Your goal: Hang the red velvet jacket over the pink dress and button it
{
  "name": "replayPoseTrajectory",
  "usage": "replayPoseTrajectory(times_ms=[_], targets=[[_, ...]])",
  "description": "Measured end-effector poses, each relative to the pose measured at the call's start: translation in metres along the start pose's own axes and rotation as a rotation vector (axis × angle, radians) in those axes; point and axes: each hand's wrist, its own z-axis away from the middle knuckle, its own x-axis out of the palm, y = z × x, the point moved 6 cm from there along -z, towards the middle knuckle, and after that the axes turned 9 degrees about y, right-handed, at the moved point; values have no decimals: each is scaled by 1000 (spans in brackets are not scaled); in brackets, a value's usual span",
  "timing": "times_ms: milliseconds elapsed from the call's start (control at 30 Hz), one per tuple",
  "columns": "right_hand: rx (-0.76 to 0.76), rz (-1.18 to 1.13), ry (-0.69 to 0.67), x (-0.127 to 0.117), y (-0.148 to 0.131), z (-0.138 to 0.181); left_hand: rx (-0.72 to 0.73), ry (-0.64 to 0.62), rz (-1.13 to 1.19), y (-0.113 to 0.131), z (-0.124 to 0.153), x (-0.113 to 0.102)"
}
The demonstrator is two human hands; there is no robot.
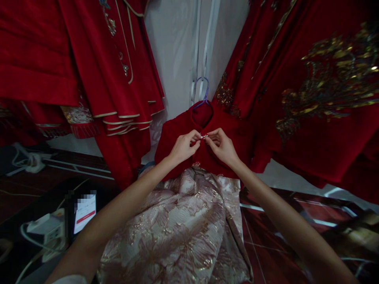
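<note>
A red jacket (174, 136) with an open collar hangs on a purple hanger (206, 92) in front of me. At its front, just below the collar, sits a small shiny clasp (204, 136). My left hand (186, 148) pinches the clasp's left side between thumb and fingers. From the other side my right hand (221, 146) pinches its right part, the fingertips nearly meeting. Whether the two halves are joined cannot be made out. Lower on the jacket front is another ornate clasp (196, 164). Shiny floral brocade fabric (183, 225) lies below the jacket, between my forearms.
Red garments with pale piping (100, 79) hang at left. Gold-embroidered red garments (319, 146) hang at right. Behind stands a white cabinet (174, 43). A lit phone (85, 213) and a power strip (55, 228) with cables are at lower left. The floor (266, 252) is dark red tile.
</note>
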Motion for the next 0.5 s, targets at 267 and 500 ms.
replayPoseTrajectory(times_ms=[267,500], targets=[[23,-31,86,-5,-4,4,34,-54,-59,7,-11,5],[128,-225,69,-5,7,2,60,-115,-115,10,-14,5]])
